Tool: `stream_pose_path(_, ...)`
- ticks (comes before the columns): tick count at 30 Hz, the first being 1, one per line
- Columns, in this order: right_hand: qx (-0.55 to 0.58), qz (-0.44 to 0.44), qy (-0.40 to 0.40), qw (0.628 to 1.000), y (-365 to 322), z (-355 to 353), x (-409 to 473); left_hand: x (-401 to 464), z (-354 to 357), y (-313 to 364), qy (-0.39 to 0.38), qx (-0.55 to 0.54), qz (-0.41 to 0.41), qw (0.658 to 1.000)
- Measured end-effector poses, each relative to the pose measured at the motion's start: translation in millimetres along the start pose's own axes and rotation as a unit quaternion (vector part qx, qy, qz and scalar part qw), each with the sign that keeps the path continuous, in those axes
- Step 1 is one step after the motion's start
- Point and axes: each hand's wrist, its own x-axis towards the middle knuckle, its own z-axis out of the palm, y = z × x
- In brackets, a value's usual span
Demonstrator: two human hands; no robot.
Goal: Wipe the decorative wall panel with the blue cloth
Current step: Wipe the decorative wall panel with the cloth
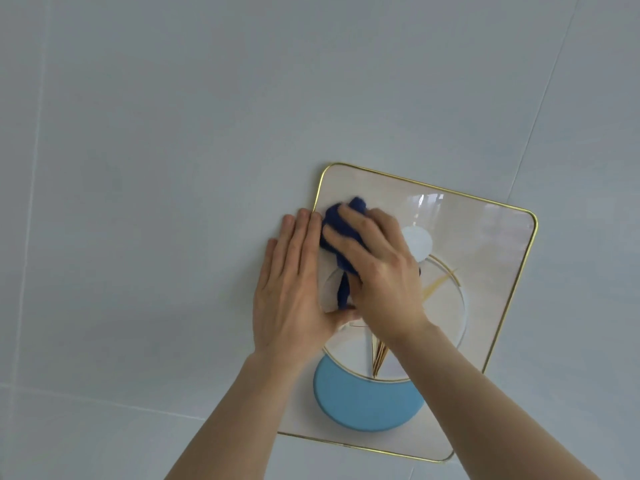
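Observation:
The decorative wall panel is a glossy cream rectangle with a thin gold rim, a gold-lined circle, a small white disc and a light blue disc low down. It hangs tilted on the tiled wall. My right hand presses a bunched dark blue cloth against the panel's upper left area. A strip of the cloth hangs down between my hands. My left hand lies flat with fingers together over the panel's left edge, partly on the wall, thumb reaching under the cloth.
Pale grey-blue wall tiles with thin grout lines surround the panel on all sides. Both bare forearms come up from the bottom of the view and cover part of the panel's lower half.

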Motion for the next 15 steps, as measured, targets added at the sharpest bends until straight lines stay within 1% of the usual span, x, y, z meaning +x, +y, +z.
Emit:
stream_pose_path(2,-0.008,-0.039,-0.037,0.999,0.2,-3.7,-20.6,0.4,0.6,-0.7,0.001,-0.008,0.003,1.000)
stream_pose_path(4,-0.022,-0.065,-0.041,0.997,8.9,-8.2,-22.4,1.3,0.1,-1.4,-0.004,-0.008,0.009,1.000)
stream_pose_path(5,-0.030,-0.063,-0.033,0.997,12.9,-9.5,-18.2,1.5,-0.4,-2.0,-0.007,-0.008,0.009,1.000)
stream_pose_path(6,-0.035,-0.046,-0.016,0.998,15.9,-10.1,-11.6,1.8,-1.4,-2.3,-0.014,-0.011,0.007,1.000)
stream_pose_path(9,-0.023,0.044,0.064,0.997,22.1,-9.6,20.0,0.4,-4.2,-2.7,-0.027,-0.013,0.003,1.000)
stream_pose_path(11,-0.008,0.062,0.078,0.995,17.8,-3.8,29.9,1.1,-3.9,-2.1,-0.026,-0.003,0.008,1.000)
stream_pose_path(13,0.002,0.027,0.059,0.998,10.8,2.6,24.9,0.0,-4.1,-1.2,-0.022,0.005,0.006,1.000)
stream_pose_path(15,-0.001,-0.015,0.021,1.000,6.5,5.3,13.6,-0.3,-5.1,0.3,-0.009,0.012,0.003,1.000)
